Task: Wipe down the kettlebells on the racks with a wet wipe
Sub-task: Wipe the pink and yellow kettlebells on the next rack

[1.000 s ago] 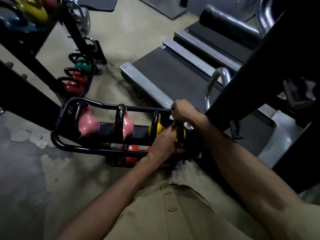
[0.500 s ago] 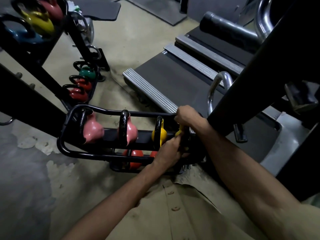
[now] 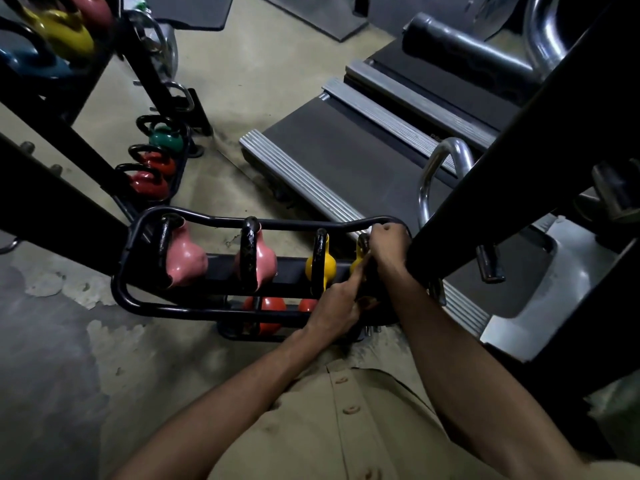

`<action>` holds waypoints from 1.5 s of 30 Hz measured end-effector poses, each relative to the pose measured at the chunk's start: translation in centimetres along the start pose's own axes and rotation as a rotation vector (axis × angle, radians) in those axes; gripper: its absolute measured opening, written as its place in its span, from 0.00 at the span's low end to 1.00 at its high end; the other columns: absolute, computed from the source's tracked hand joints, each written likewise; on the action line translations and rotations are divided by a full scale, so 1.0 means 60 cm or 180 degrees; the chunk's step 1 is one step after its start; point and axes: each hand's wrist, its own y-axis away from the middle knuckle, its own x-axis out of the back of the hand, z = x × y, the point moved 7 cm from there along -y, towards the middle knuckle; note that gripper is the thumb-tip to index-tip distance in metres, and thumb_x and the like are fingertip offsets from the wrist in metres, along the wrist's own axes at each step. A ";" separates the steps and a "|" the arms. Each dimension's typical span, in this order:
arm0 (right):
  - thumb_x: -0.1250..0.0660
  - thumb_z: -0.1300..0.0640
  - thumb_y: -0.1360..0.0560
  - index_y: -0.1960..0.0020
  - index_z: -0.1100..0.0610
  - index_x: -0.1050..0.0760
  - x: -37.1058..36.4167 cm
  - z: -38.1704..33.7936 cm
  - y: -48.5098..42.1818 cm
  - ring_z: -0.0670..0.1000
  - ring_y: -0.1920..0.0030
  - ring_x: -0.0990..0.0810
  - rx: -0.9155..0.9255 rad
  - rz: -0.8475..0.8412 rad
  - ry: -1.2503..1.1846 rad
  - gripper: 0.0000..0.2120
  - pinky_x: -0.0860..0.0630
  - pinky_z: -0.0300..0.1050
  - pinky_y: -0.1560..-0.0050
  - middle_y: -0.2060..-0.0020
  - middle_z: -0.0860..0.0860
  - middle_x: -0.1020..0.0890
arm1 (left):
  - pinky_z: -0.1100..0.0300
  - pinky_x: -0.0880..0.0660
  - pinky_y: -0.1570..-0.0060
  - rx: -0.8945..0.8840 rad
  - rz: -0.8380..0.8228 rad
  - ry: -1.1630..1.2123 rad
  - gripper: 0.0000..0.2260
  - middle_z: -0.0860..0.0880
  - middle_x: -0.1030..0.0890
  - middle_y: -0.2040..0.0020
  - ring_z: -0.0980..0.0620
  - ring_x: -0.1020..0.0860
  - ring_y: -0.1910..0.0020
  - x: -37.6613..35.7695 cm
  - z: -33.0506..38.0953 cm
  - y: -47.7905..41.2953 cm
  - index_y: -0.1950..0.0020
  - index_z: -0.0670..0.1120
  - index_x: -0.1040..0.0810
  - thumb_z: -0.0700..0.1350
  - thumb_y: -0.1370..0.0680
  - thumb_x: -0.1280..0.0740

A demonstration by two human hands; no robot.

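Still on the end yellow kettlebell [image 3: 357, 264], the last in the row on the low rack [image 3: 214, 221].

- Right hand [image 3: 389, 244]: curled tight over the top of that bell, fingers wrapped where its dark handle meets the rack's upper rail. I read it as gripping the handle to steady it.
- Left hand [image 3: 337, 308]: reaches in from below. The forefinger lies up along the yellow body and the other fingers are tucked under, out of sight. I cannot tell whether it clasps anything.
- Wet wipe: not made out. If present, it is hidden under one of the hands.

Change over the last second: very little. Both hands stay on the same bell. The right one has slid a touch further toward the rack's end, and the left has stayed low on the near side. The view has also drifted downward.

Meaning, as I judge it: this bell is still being rubbed, body and handle, and is not yet finished.

Remaining on this tier are the second yellow kettlebell [image 3: 320, 266], just beside the first, and two pink kettlebells [image 3: 187, 263] further left. Red kettlebells [image 3: 268, 311] sit on the tier beneath. A far rack [image 3: 180, 157] holds green and red ones. The task looks to be at an early stage.

Risk: the space between bell, rail and upright is tight, so knuckles may catch.
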 end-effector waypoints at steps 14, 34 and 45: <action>0.48 0.69 0.18 0.55 0.63 0.31 -0.027 0.044 0.034 0.58 0.68 0.24 -0.1497 -0.0408 -0.2451 0.10 0.21 0.49 0.70 0.66 0.61 0.25 | 0.43 0.18 0.48 -0.0139 0.0090 0.0028 0.45 0.42 0.17 0.36 0.40 0.17 0.42 0.006 0.008 -0.003 0.18 0.65 0.54 0.46 0.23 0.27; 0.34 0.56 0.25 0.57 0.57 0.25 -0.075 -0.093 0.033 0.55 0.62 0.25 0.2256 -0.1591 0.3591 0.05 0.30 0.47 0.62 0.52 0.55 0.28 | 0.45 0.21 0.53 0.0352 -0.0059 -0.0165 0.35 0.38 0.15 0.47 0.35 0.17 0.48 0.008 0.005 -0.003 0.17 0.51 0.44 0.52 0.20 0.32; 0.33 0.59 0.25 0.56 0.58 0.24 0.019 0.010 0.044 0.51 0.58 0.23 0.1418 0.0065 0.0442 0.03 0.28 0.47 0.55 0.58 0.52 0.21 | 0.49 0.22 0.50 0.0359 0.0150 0.0135 0.39 0.39 0.16 0.42 0.39 0.17 0.44 0.009 0.003 0.008 0.16 0.54 0.50 0.46 0.20 0.29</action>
